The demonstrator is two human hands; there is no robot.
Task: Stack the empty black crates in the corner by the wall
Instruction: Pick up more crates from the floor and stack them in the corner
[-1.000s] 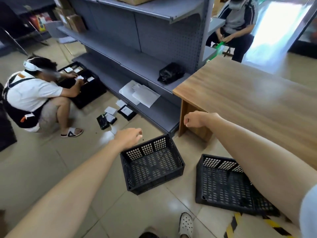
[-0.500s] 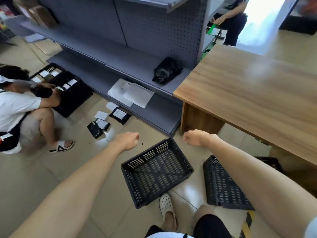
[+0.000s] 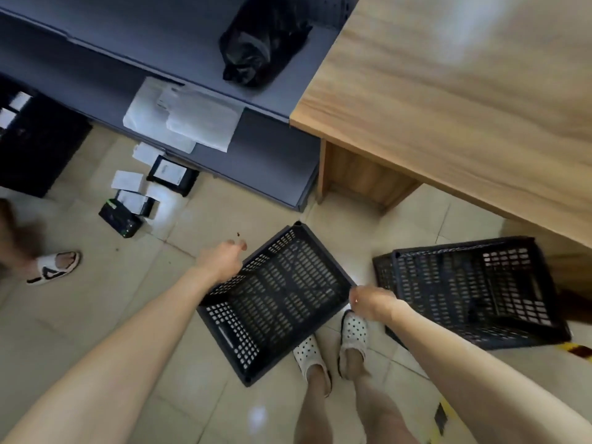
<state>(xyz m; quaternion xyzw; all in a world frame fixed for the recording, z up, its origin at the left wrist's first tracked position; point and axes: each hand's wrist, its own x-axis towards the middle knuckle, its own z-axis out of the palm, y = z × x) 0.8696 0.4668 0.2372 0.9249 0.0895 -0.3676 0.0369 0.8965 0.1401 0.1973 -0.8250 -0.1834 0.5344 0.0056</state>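
Neither black crate is stacked: near crate (image 3: 275, 299) and far crate (image 3: 474, 293) lie apart; left hand (image 3: 221, 261) and right hand (image 3: 371, 302), loosely curled, hold nothing.

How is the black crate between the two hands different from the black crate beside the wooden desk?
The near crate lies between the left hand and right hand, on open floor by the feet. The far crate is untouched and partly under the desk. The near crate stands alone; the far crate seems to have another crate edge behind it. Both are black, perforated and empty.
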